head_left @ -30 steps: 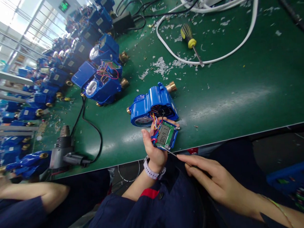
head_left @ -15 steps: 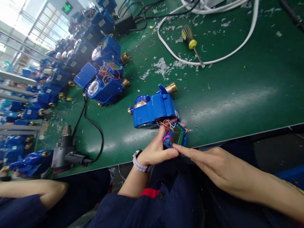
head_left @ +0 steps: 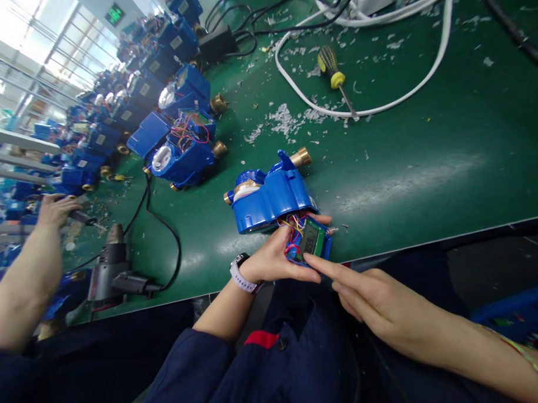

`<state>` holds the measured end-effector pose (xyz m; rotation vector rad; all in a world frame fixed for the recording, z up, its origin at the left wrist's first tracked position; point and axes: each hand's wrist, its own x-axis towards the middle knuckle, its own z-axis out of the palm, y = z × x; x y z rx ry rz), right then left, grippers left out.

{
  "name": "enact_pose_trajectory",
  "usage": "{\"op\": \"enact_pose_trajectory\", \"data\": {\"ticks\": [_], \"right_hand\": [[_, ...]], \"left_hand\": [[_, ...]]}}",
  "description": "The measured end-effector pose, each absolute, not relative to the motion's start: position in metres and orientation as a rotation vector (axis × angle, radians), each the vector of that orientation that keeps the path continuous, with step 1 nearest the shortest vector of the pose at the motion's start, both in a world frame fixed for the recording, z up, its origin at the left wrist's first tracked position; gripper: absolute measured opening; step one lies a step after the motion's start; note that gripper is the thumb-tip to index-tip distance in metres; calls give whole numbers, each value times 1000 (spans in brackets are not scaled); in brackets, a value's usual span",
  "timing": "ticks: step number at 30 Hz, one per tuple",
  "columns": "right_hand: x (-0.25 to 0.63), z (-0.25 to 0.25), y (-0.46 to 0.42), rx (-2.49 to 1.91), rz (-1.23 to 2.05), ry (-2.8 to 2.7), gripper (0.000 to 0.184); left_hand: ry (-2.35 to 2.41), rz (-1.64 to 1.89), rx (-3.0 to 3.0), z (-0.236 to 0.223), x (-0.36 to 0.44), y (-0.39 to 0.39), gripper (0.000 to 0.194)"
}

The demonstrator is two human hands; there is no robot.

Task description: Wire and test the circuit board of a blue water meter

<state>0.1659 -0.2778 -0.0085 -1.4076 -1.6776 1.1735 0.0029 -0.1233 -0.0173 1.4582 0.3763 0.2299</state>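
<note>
My left hand (head_left: pixel 283 261) is closed around a circuit board with a display (head_left: pixel 311 240), set in a blue holder near the table's front edge. Dark digits show on its screen. My right hand (head_left: pixel 378 297) has its index finger stretched out, the tip touching the board's lower left corner; it grips nothing. Thin coloured wires (head_left: pixel 295 224) run from the board into the underside of a blue water meter (head_left: pixel 271 195). The meter lies tipped on its side, with brass threaded ends.
A yellow-and-black screwdriver (head_left: pixel 332 70) lies by a white cable (head_left: pixel 406 97). An opened water meter (head_left: pixel 183 160) stands left, with rows of others behind. A heat gun (head_left: pixel 111 269) rests near the front edge. A co-worker's hand (head_left: pixel 57 210) holds a dark-handled tool. White scraps (head_left: pixel 284 120) litter the table.
Digits now show on the display, which looked dark before. The co-worker's hand has come up at the left with a tool. My hands stay nearly in place; the view has shifted slightly.
</note>
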Motion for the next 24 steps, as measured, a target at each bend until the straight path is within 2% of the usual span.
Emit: {"op": "enact_pose_trajectory", "data": {"ticks": [5, 12, 18, 21, 24], "right_hand": [[162, -13, -281, -1400, 934, -1789, 61], [158, -6, -277, -1383, 1209, -1486, 48], [162, -8, -274, -1305, 1498, -1328, 48], [175, -5, -270, -1334, 1506, -1477, 48], [187, 2, -265, -1405, 1357, -1741, 47]], "left_hand": [[382, 319, 1497, -26, 1, -131, 82], [402, 394, 1525, -33, 1, -132, 83], [424, 440, 1485, -35, 2, -130, 85], [403, 422, 1526, -31, 3, -128, 84], [375, 416, 1586, -29, 3, -126, 84]]}}
